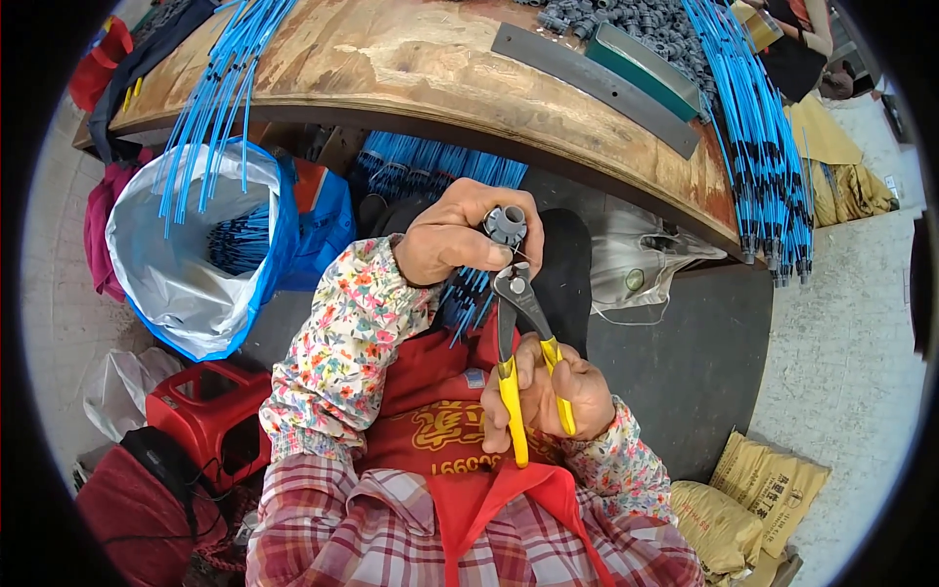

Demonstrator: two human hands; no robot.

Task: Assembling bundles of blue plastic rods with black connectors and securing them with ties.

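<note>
I see a wooden workbench (391, 59) beyond the hands, a blue, silver-lined bag (171, 284) at left, blue tubes (758, 137) hanging over the bench's right end, a red stool (191, 421) lower left. Closer in, the right hand (577, 391) is curled round yellow-handled pliers (514, 286). Just past their tips, the left hand (445, 235) pinches a grey, round, hollow-ended fitting (506, 225); its fingers partly block my view of it.
</note>
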